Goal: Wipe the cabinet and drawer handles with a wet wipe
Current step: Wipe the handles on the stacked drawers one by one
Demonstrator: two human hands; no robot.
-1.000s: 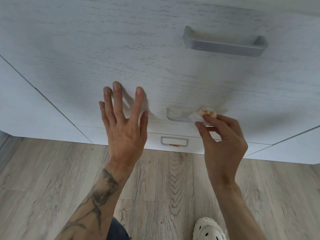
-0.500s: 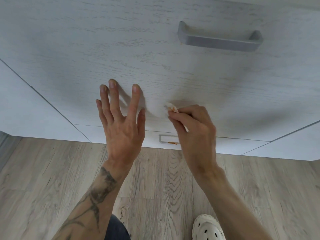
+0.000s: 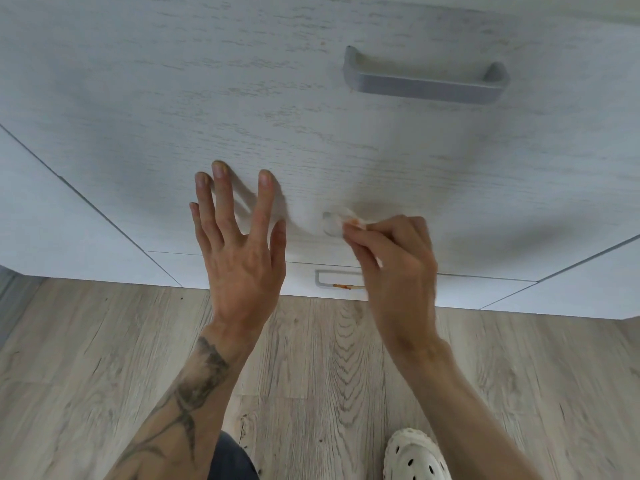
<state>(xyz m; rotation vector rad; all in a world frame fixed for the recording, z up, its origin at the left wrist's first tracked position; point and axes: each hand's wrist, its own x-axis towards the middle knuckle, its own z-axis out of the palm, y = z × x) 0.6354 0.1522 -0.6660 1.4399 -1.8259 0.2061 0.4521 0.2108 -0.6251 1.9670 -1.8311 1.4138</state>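
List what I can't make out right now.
Head view only.
1. middle handle: mostly hidden by right hand and wipe.
2. bottom handle: right end behind right hand.
3. wipe: blurred, mostly inside the hand.
4. shoe: cut off by bottom edge.

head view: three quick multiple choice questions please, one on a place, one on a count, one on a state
1. Which handle is the wipe at?
A. top
B. middle
C. bottom

2. How many handles show on the drawer fronts?
A. one
B. two
C. three

3. The left hand is
A. open with fingers spread
B. gripping a handle
C. holding the wipe

Answers:
1 B: the right hand pinches the wipe against the middle handle.
2 C: the top handle, the middle handle and the bottom handle are all in view.
3 A: its fingers are straight and apart, holding nothing.
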